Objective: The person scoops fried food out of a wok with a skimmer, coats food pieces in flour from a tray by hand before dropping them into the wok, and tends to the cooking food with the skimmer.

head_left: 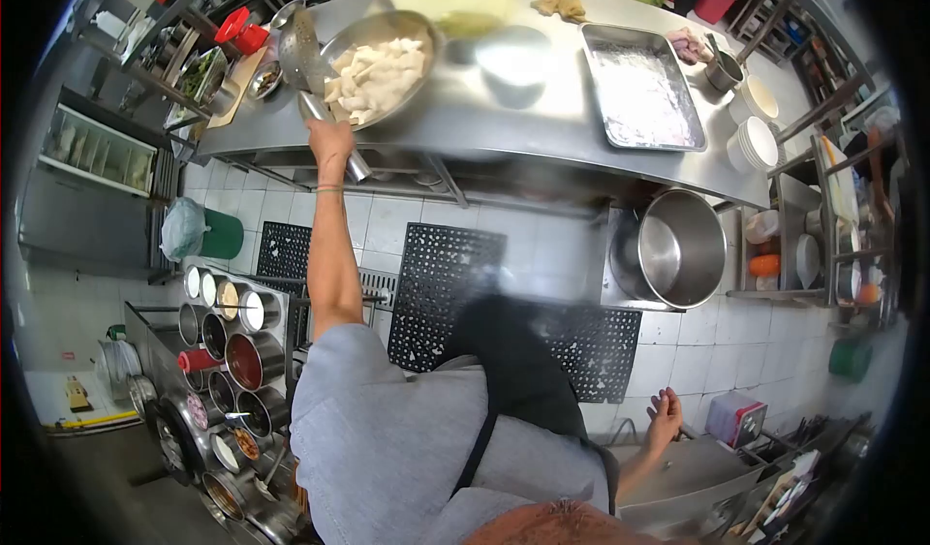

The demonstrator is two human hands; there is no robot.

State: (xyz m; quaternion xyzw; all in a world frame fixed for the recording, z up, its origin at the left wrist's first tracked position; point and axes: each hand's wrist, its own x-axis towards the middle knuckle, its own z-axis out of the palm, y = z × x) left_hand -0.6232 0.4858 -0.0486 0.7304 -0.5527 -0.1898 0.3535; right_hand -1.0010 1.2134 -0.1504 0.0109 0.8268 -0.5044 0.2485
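Observation:
My left hand [331, 146] is stretched out to the steel counter's near edge and wrapped around the handle of a perforated metal skimmer [303, 49]. The skimmer's head is at the left rim of a wide metal bowl [423, 82]. Pale, chunky pieces [373, 78] are heaped inside the bowl; I cannot tell what food they are. Low on the right side, my right hand [665, 419] hangs near a steel surface, its fingers loosely bent and somewhat apart, with nothing visible in them.
A floured metal tray [644, 94] and stacked white bowls [753, 145] occupy the counter's right. A large steel pot [681, 249] stands below it. Several filled pots [254, 359] crowd the left. Black perforated mats [436, 274] cover part of the tiled floor.

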